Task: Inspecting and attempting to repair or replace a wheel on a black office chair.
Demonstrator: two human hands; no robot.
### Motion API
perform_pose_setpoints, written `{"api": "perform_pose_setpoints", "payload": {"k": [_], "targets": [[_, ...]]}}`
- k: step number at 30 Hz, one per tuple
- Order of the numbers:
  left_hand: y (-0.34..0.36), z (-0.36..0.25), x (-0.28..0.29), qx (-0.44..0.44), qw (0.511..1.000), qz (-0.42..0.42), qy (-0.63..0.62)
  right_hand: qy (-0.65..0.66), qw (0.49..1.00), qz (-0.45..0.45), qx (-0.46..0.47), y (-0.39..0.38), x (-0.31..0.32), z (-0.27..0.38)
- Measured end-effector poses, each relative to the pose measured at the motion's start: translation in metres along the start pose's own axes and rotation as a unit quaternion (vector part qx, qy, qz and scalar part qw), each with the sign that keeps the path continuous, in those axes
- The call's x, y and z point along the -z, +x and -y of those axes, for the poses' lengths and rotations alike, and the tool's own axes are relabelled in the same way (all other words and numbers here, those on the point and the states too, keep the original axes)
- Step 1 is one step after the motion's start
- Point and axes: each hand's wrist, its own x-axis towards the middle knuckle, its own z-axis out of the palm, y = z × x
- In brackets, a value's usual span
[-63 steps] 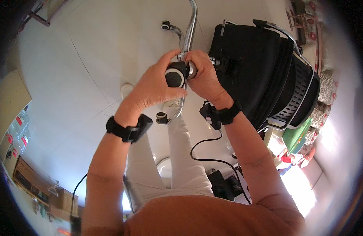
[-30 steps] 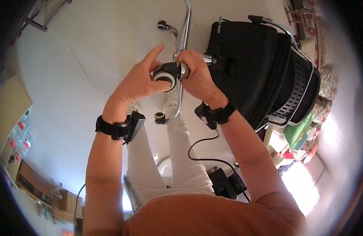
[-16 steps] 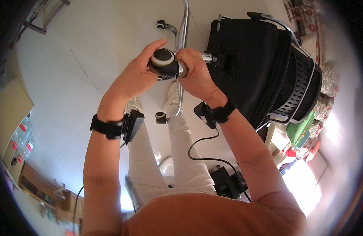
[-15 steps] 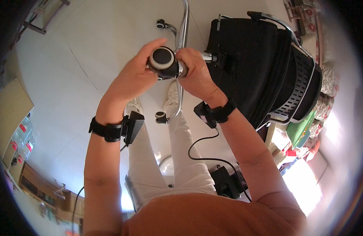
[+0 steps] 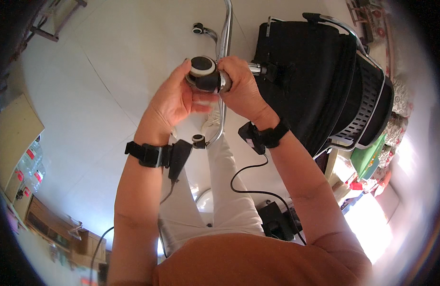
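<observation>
While the right hand (image 5: 242, 89) is closed around the metal leg's tip (image 5: 226, 82), the caster (image 5: 202, 72) at the frame's upper centre juts left from that grip, roughly crosswise, beside the left hand (image 5: 174, 97) (fingers apart beneath, thumb at its rim).

One left hand (image 5: 174, 97) and one right hand (image 5: 243, 88) show, with three casters (image 5: 203, 65) around one chrome base (image 5: 226, 33), one black chair seat (image 5: 296, 81) at right, two wrist straps (image 5: 148, 155).
</observation>
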Motion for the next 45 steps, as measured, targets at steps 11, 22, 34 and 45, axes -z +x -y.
{"api": "perform_pose_setpoints", "payload": {"k": [11,22,34,45], "targets": [[-0.037,0.013,-0.003,-0.343,0.927,-0.074,0.132,-0.004,1.0,-0.006,0.006,-0.001,0.0,-0.006],[-0.005,-0.03,-0.025,-0.1,0.965,-0.165,0.18,0.01,1.0,-0.009,0.023,0.001,0.0,-0.003],[0.0,0.02,-0.005,-0.166,0.928,-0.332,0.032,-0.008,1.0,0.012,0.005,-0.001,0.0,-0.007],[-0.015,-0.012,-0.01,-0.377,0.896,0.102,0.21,0.01,1.0,0.012,0.022,-0.004,0.002,-0.012]]}}
